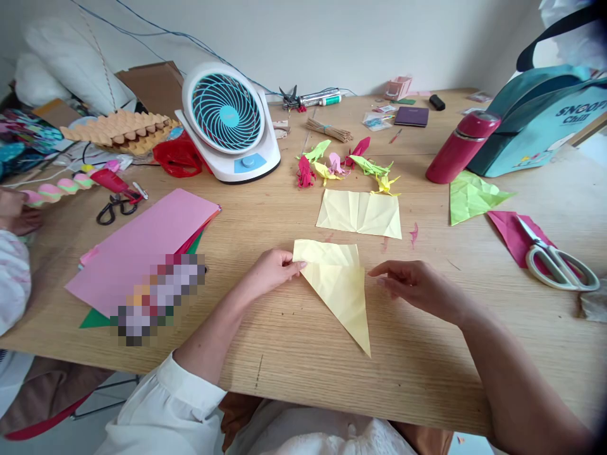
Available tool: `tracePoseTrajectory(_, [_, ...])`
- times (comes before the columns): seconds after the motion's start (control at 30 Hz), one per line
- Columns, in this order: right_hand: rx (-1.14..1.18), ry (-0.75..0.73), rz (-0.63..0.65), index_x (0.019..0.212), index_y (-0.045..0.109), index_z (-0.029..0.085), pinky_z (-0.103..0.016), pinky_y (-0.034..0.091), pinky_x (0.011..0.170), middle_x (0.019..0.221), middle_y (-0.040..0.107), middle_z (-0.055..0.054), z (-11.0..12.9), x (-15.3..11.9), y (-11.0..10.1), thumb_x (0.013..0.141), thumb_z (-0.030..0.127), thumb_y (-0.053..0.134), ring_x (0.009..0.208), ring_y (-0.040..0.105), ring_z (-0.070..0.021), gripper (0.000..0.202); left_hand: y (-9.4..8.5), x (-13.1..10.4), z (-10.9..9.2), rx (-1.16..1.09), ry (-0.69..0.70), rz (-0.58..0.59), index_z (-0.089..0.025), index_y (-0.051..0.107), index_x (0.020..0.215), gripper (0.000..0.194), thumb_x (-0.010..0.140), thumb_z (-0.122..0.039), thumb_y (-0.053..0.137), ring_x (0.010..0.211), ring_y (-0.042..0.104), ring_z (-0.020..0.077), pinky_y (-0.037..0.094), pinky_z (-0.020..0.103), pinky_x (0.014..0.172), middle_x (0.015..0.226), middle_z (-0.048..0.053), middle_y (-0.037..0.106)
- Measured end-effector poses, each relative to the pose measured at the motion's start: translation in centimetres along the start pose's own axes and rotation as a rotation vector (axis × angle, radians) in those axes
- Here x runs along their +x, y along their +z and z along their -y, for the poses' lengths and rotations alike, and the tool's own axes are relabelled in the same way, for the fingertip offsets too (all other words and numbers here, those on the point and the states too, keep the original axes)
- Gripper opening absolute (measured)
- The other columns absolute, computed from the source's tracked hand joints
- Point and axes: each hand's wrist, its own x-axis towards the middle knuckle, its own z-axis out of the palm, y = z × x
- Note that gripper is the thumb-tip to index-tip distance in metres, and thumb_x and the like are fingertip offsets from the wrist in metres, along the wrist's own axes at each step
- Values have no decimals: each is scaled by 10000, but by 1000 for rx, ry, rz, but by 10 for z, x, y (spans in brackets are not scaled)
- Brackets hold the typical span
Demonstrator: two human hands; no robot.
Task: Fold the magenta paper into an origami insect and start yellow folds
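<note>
A pale yellow sheet of paper point(337, 284), folded to a long point toward me, lies on the wooden table point(303, 379). My left hand point(271, 273) pinches its upper left edge between thumb and fingers. Just off the sheet's right edge, my right hand point(408, 284) hovers with its index finger stretched out and the other fingers curled; nothing shows in it. Behind the folded sheet lies a second pale yellow paper point(359, 213) with crease lines. Several folded paper figures in green, pink and yellow, among them a yellow one point(386, 184), stand farther back.
At left are a pink paper stack point(152, 243), black-handled scissors point(116, 208) and a fan point(230, 120). To the right sit a red bottle point(462, 148), a teal bag point(535, 126), green paper point(474, 197) and white-handled scissors point(559, 265). Another person's hand point(16, 212) appears at far left.
</note>
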Motion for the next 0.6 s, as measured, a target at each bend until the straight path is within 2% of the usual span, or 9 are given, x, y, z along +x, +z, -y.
tracePoseTrajectory(0.07, [-53,-140,-73,1009,753,238,-283,456,550,737,691,-24,8,-1,9,920,396,569,637,615,-168,258,-1,-2,-2,212,25,-154,-187,587,571,342,774,-436,705,473,426,118,246,235,486,506,-25,516])
tracePoseTrajectory(0.13, [-102,-291,-105,1040,736,238,-292,482,597,842,704,-49,20,-3,22,960,351,516,705,633,-175,260,0,-6,-6,383,58,-319,-197,597,691,226,782,-367,714,544,483,140,279,241,517,604,-17,563])
tracePoseTrajectory(0.2, [-195,-449,-138,1108,710,227,-312,511,670,892,691,-70,30,-6,36,984,282,475,774,640,-182,271,4,-12,-12,463,152,-378,-199,603,832,92,834,-272,659,671,567,164,370,252,586,754,9,623])
tracePoseTrajectory(0.27, [-308,-585,-122,1207,666,209,-357,532,781,994,694,-93,35,-8,48,991,220,453,893,647,-204,304,12,-19,-17,461,314,-328,-191,609,889,50,899,-198,561,798,615,177,455,280,698,866,36,652])
tracePoseTrajectory(0.33, [-425,-682,-81,1292,617,212,-414,527,892,1141,689,-108,34,-7,57,986,188,456,1046,634,-233,347,24,-26,-19,439,476,-240,-185,640,953,153,949,-181,487,931,637,191,504,325,830,975,61,677])
tracePoseTrajectory(0.4, [-514,-729,-61,1344,581,231,-456,507,975,1251,666,-106,30,-4,62,976,174,470,1163,603,-251,389,38,-34,-16,428,585,-174,-185,638,1126,247,967,-162,450,1106,624,210,509,375,968,1157,89,675])
tracePoseTrajectory(0.5, [-553,-719,-38,1392,539,239,-455,494,1036,1304,650,-99,24,1,66,961,168,494,1232,578,-245,439,54,-40,-6,440,645,-112,-174,516,1358,389,974,-171,452,1316,528,236,467,430,1097,1365,123,596])
tracePoseTrajectory(0.6, [-559,-663,-5,1431,495,237,-446,494,1054,1344,630,-96,23,1,68,960,174,500,1276,553,-242,475,59,-41,0,489,648,-66,-172,413,1450,463,989,-211,448,1381,469,235,439,440,1137,1452,134,529])
